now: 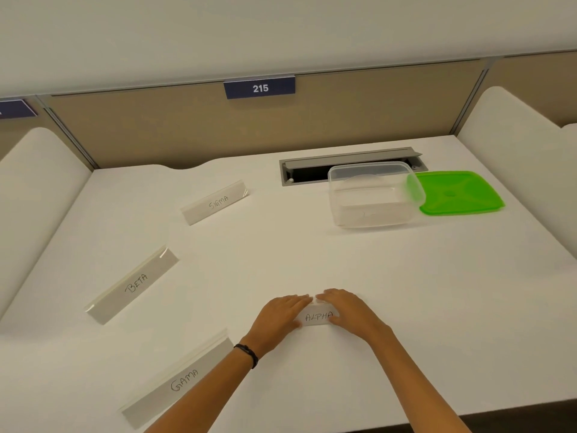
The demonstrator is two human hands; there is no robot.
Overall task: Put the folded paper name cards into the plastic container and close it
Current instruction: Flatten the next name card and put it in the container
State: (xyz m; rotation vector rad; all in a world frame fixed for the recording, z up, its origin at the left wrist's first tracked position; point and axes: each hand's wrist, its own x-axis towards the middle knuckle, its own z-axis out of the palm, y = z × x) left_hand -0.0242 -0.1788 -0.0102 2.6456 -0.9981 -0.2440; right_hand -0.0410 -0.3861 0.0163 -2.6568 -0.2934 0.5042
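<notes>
Near the front middle of the white desk stands a folded paper card marked ALPHA (318, 317). My left hand (281, 312) grips its left end and my right hand (346, 310) its right end, fingertips meeting over its top edge. Three more folded cards stand to the left: GAMA (182, 381) at the front, BETA (134, 285) behind it, SIGMA (217, 202) farther back. The clear plastic container (373, 195) sits open at the back right, and something pale lies inside it, too faint to identify. Its green lid (459, 193) lies flat just to its right.
A grey cable slot (349, 160) with a raised flap is set into the desk right behind the container. A beige partition with a blue sign reading 215 (259, 88) closes the back. White side dividers (515, 135) flank the desk left and right.
</notes>
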